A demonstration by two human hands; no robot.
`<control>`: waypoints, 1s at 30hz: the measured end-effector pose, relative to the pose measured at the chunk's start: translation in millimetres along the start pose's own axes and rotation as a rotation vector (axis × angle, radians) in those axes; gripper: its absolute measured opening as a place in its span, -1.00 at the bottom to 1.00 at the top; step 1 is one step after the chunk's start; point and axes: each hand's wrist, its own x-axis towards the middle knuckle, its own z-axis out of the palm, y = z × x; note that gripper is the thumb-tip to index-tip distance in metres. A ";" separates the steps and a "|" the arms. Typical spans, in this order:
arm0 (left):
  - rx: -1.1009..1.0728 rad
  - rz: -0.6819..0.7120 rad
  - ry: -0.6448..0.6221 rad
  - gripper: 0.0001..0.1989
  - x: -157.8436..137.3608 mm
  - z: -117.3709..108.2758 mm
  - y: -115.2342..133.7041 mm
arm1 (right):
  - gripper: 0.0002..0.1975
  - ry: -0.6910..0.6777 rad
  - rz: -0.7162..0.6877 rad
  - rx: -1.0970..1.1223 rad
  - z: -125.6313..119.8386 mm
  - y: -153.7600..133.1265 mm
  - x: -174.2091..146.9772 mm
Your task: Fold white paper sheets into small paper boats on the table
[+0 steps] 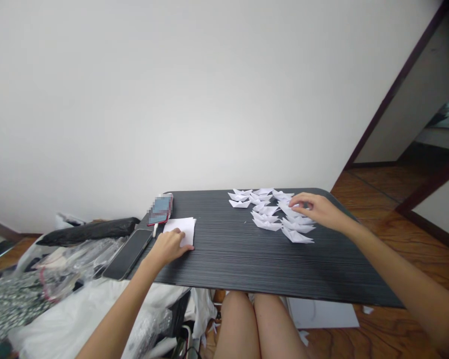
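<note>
My left hand point(171, 245) rests on a small stack of white paper point(185, 229) at the table's left side. Its fingers are curled on the sheets and the thumb lies at the near right corner, gripping the paper. Over the cluster of folded white paper boats point(266, 218) on the right is my right hand point(310, 205), fingers bent toward the thumb. The fingertips meet one paper boat point(290, 208); my hand partly hides it and its neighbours. Several boats sit close together in uneven rows.
The dark table point(224, 259) stands against a white wall. A phone with a lit screen point(160, 209) and a dark phone point(129, 253) lie at its left edge. Plastic bags point(86, 304) crowd the left. A white sheet point(324, 313) lies below the table.
</note>
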 end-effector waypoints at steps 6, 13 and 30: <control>-0.057 -0.003 0.017 -0.60 7.3 -2.8 -7.2 | -0.78 -0.053 0.016 0.022 -11.4 13.3 -18.5; -0.242 0.020 0.121 -0.72 6.3 -6.2 -3.5 | -0.74 -0.065 0.041 0.055 -12.5 17.7 -24.9; -1.403 0.055 0.270 -0.72 140.1 -7.4 128.0 | -0.68 -0.130 0.384 1.199 76.7 -25.1 41.1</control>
